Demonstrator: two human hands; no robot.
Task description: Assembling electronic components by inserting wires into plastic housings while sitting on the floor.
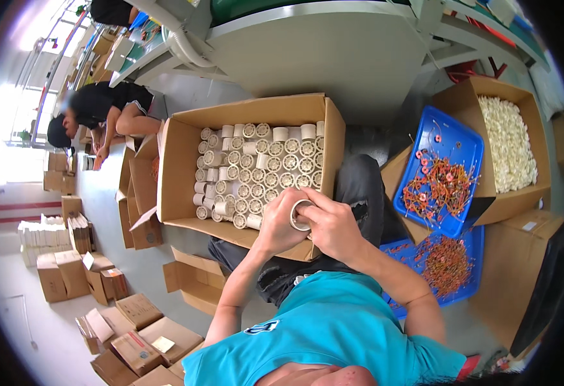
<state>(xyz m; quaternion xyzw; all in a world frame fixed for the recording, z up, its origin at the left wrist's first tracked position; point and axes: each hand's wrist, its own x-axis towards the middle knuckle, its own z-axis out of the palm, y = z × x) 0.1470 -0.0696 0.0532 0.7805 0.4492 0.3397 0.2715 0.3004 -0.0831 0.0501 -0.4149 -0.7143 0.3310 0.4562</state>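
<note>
Both hands meet over the near edge of a large cardboard box [230, 110]. My left hand [278, 225] is wrapped round a white plastic cylinder [297, 217], its round mouth turned up toward me. The fingers of my right hand [333, 225] are bent at that mouth, with the fingertips reaching inside the rim. Whether they pinch a small part in there is hidden. Beneath, the box holds many similar white cylinders [256, 174], some upright with spoked ends showing, others on their sides.
At right, a blue tray [477, 154] holds wired parts with pink rings; a second blue tray [478, 257] holds more below. Beyond stands a box of small white pieces [507, 145]. Cardboard boxes [140, 347] stack at left. A co-worker [102, 109] crouches far left. A grey machine [314, 58] stands ahead.
</note>
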